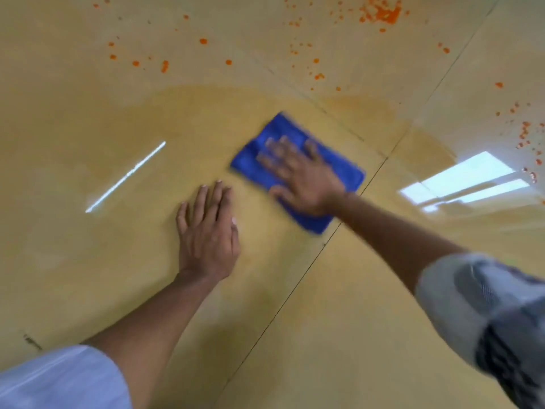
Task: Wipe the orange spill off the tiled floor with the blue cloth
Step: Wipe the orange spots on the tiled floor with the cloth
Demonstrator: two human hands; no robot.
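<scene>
A folded blue cloth (283, 134) lies flat on the glossy tan tiled floor (339, 320) near the middle of the view. My right hand (300, 175) presses on it with fingers spread and straight, blurred by motion. My left hand (208, 231) rests flat on the bare floor just left of the cloth, fingers straight. Orange splatter (383, 13) is thickest at the top right, with scattered drops (165, 66) along the top and more dots (525, 134) at the right edge. A faint wet orange smear (354, 104) rings the area around the cloth.
Dark grout lines (295, 293) cross the floor diagonally under my right forearm. Ceiling lights reflect in the tiles as a thin white streak (126, 175) at left and a bright patch (472, 181) at right.
</scene>
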